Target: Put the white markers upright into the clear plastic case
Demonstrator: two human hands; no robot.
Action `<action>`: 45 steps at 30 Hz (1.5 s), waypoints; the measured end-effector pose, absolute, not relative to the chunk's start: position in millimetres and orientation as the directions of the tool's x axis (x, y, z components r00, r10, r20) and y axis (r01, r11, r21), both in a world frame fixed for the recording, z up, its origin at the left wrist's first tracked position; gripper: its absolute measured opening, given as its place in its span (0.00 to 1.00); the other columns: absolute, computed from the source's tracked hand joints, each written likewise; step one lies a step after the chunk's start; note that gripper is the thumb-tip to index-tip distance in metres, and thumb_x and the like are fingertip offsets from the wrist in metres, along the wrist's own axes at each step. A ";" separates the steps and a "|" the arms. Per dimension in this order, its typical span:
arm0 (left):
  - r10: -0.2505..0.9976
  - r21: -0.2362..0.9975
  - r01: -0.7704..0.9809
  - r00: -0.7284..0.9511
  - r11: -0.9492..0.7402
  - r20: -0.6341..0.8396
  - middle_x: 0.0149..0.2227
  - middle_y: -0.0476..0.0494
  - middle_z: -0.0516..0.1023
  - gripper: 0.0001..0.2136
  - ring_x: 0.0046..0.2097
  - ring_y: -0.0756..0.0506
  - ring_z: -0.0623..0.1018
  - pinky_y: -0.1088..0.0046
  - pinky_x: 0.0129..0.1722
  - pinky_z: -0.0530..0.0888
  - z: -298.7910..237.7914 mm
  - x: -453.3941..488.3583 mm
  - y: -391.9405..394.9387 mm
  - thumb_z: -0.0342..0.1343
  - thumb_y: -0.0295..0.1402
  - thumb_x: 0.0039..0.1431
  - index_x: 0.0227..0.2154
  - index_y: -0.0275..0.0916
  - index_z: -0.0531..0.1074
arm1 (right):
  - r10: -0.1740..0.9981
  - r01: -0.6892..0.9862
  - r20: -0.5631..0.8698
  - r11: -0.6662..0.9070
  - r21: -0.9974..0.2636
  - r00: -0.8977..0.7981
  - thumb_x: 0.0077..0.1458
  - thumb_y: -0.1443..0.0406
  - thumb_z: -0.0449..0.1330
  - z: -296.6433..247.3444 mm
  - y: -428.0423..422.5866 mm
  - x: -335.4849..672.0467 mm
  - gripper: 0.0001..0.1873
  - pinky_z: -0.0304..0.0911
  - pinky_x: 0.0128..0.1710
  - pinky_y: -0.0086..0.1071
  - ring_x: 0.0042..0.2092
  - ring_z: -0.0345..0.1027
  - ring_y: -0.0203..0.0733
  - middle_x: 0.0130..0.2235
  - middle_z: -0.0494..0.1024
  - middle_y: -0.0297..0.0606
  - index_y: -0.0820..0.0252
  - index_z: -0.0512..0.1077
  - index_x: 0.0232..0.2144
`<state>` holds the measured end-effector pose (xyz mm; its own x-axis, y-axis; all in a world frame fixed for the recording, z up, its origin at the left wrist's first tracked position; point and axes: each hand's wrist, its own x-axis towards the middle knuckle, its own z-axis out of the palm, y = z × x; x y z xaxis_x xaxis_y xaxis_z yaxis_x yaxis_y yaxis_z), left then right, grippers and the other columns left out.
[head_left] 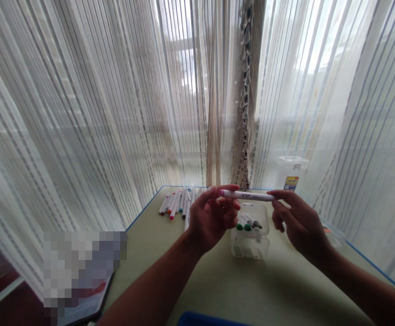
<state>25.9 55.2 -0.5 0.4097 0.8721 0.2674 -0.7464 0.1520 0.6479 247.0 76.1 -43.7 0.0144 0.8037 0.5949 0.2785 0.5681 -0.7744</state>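
A white marker (pixel 252 195) with a pink end lies level between my two hands, above the table. My left hand (pixel 214 213) has its fingers around the pink end. My right hand (pixel 294 219) pinches the opposite end between thumb and fingertips. Just below and behind the marker, a clear plastic case (pixel 251 246) stands with its lid up; several markers (pixel 248 225) with green and grey ends are in it. To the left, a pile of white markers (pixel 175 203) with ends of various colours lies on the table, partly covered by my left hand.
The pale green table (pixel 204 290) has a blue edge. A clear container (pixel 291 172) with a yellow label stands at the back right. Another clear box (pixel 331 236) sits behind my right wrist. A tablet-like device (pixel 100 296), partly pixelated, is at left. Something blue (pixel 211 319) shows in front.
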 end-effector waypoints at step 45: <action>0.885 0.688 -0.718 0.382 0.103 0.265 0.27 0.43 0.78 0.16 0.22 0.52 0.64 0.75 0.23 0.57 4.6 27.3 51.8 0.61 0.38 0.52 0.40 0.34 0.80 | 0.784 0.258 0.621 0.601 -0.756 -0.006 0.67 0.55 0.54 -40.5 76.4 243.1 0.13 0.54 0.18 0.28 0.17 0.59 0.35 0.17 0.66 0.25 0.57 0.69 0.44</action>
